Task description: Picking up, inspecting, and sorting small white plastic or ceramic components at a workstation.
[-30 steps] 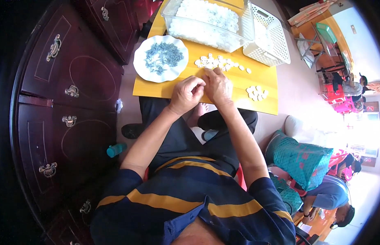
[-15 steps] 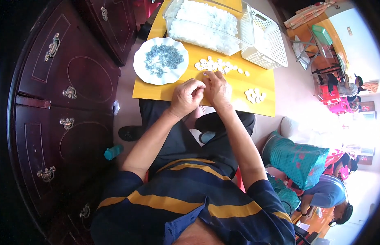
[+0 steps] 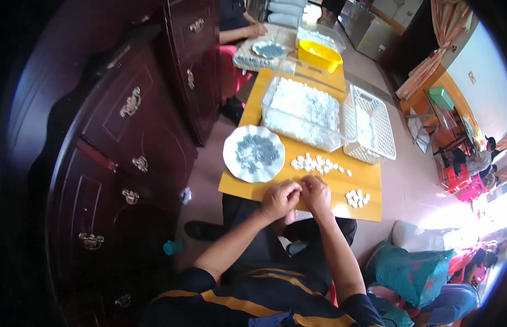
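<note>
My left hand (image 3: 282, 200) and my right hand (image 3: 316, 193) meet just over the near edge of the yellow table (image 3: 253, 191). Both are closed with their fingertips pressed together; whatever they pinch is too small or hidden to make out. Just beyond them lies a loose scatter of small white round pieces (image 3: 313, 163). A smaller group of similar white pieces (image 3: 357, 198) rests to the right of my right hand. Left of the scatter, a white wavy-rimmed plate (image 3: 231, 164) holds a heap of small dark grey slender pieces (image 3: 257, 152).
A clear plastic bin (image 3: 332, 140) full of white pieces stands at the table's back, beside a white perforated basket (image 3: 381, 139). Behind is another table with a yellow basin (image 3: 320, 54) and a person's hand (image 3: 257, 30). Dark wooden cabinets (image 3: 128, 141) line the left; a teal bag (image 3: 411, 267) sits right.
The view has tilted up, so the table appears lower and the other table behind shows. My hands stay together at the table's edge, with fingertips still pressed together.
</note>
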`<state>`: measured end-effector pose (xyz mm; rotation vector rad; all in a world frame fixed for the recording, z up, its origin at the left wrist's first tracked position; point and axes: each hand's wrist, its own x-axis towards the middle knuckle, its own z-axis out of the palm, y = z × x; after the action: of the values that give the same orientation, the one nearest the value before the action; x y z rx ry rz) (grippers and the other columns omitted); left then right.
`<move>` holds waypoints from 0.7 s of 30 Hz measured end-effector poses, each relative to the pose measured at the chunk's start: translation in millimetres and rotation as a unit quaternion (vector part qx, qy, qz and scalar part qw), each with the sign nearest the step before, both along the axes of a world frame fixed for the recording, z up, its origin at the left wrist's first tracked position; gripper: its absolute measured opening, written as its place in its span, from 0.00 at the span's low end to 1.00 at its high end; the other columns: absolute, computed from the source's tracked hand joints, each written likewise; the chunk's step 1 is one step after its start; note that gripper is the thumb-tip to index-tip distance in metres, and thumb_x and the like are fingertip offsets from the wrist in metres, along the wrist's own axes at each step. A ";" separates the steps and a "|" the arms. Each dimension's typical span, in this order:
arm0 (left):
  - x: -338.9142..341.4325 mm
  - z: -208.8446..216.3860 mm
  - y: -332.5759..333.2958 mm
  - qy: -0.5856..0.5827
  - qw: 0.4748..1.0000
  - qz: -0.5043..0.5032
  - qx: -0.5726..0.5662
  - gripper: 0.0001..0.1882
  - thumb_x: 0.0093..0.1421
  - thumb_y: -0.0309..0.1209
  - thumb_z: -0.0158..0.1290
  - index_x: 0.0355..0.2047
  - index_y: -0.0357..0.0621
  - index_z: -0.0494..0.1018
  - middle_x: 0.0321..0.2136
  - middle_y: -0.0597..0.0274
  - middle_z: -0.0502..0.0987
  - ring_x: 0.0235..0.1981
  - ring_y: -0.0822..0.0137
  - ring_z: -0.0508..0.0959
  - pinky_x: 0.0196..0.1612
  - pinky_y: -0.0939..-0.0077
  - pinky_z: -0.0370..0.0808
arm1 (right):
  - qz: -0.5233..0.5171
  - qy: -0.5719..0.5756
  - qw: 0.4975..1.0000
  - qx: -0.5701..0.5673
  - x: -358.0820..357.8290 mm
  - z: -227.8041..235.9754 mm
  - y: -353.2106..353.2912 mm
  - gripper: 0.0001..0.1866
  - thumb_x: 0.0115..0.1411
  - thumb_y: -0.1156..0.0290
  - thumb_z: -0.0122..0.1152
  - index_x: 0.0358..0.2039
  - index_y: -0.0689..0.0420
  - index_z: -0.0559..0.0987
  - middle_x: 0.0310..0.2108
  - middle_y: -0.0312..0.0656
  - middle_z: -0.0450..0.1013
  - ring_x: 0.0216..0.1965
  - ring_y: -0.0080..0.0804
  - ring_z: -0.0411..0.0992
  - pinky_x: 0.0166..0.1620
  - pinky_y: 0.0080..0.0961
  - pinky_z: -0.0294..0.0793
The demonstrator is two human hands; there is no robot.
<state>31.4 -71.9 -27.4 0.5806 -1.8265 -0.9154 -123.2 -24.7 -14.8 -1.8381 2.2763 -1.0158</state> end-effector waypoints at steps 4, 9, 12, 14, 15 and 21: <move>2.6 7.0 4.5 -0.019 1.000 -0.003 0.001 0.03 0.58 0.22 0.55 0.33 0.41 0.75 0.30 0.51 0.80 0.33 0.48 0.81 0.34 0.60 0.78 | -0.002 -0.005 1.000 -0.005 1.3 -3.0 3.1 0.06 0.56 0.69 0.68 0.31 0.57 0.82 0.30 0.48 0.78 0.30 0.50 0.79 0.34 0.41 0.78; -2.2 1.8 0.5 -0.017 1.000 -0.001 0.000 0.04 0.57 0.21 0.57 0.34 0.40 0.75 0.30 0.51 0.80 0.33 0.48 0.82 0.34 0.60 0.78 | -0.025 0.012 1.000 -0.001 0.7 -11.8 0.2 0.07 0.58 0.68 0.66 0.32 0.56 0.78 0.32 0.48 0.78 0.32 0.53 0.78 0.35 0.43 0.78; -5.8 -4.5 -2.6 -0.008 1.000 -0.001 0.021 0.05 0.58 0.20 0.58 0.35 0.38 0.77 0.30 0.53 0.81 0.28 0.56 0.83 0.31 0.66 0.78 | -0.028 0.002 0.999 -0.026 -1.2 -13.3 6.4 0.06 0.61 0.70 0.63 0.34 0.57 0.76 0.32 0.50 0.78 0.31 0.56 0.78 0.35 0.44 0.78; -7.1 -7.3 -2.1 -0.009 0.999 -0.002 0.039 0.05 0.58 0.21 0.59 0.35 0.38 0.77 0.30 0.54 0.82 0.27 0.59 0.83 0.30 0.69 0.78 | -0.012 -0.038 0.997 -0.063 -7.3 -14.4 15.5 0.06 0.62 0.71 0.63 0.34 0.58 0.76 0.31 0.49 0.78 0.29 0.50 0.78 0.33 0.40 0.78; -7.5 -7.9 -2.2 -0.010 0.998 -0.002 0.067 0.04 0.58 0.21 0.59 0.35 0.38 0.78 0.29 0.55 0.82 0.26 0.63 0.82 0.30 0.71 0.77 | 0.005 -0.079 0.992 -0.094 -6.8 -11.1 19.2 0.05 0.63 0.72 0.63 0.34 0.59 0.76 0.29 0.48 0.77 0.27 0.44 0.78 0.32 0.35 0.77; -12.3 4.2 23.6 -0.008 0.995 -0.032 0.099 0.03 0.60 0.21 0.59 0.35 0.36 0.79 0.27 0.64 0.81 0.25 0.77 0.78 0.30 0.80 0.75 | 0.003 -0.390 0.920 -0.041 -2.9 1.5 72.7 0.05 0.68 0.72 0.61 0.38 0.61 0.78 0.27 0.32 0.75 0.26 0.15 0.70 0.30 0.15 0.70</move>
<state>19.0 -48.3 -23.2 0.6575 -1.7893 -1.1465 -126.1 48.0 -13.3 -1.1273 1.7460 -1.5065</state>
